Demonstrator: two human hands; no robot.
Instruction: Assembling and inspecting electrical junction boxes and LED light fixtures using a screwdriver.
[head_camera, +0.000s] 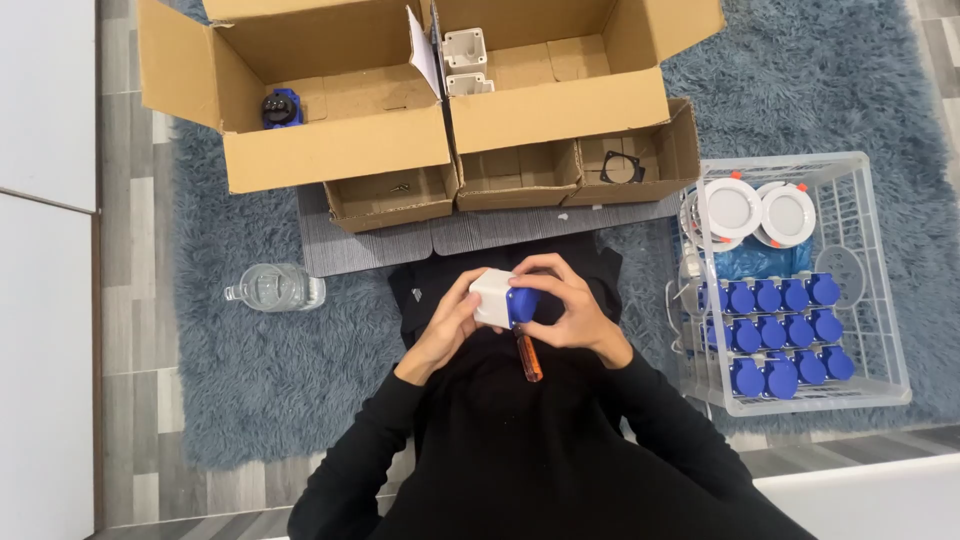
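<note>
White and blue plastic make up the small socket box (505, 299) that both hands are holding, just in front of the row of open brown cardboard boxes (400, 110). Going from the left of that box row: the left hand (447, 325) is cupping the white side of the socket box, fingers curled close against it. In the middle, the blue round cover is facing to the right and a bit toward the person. The right hand (566, 310) is wrapping over the blue end, fingers clamped on it. An orange-handled screwdriver (528, 355) is sticking out below, its long line running toward the person's chest, handle end nearest the body. I cannot tell which fingers are pinching it.

To do this well, I think the left hand should be keeping the box steady while the screwdriver is staying straight, so it is not slipping off.

Further right, a clear plastic crate (860, 200) is holding many blue socket covers (780, 330).
</note>
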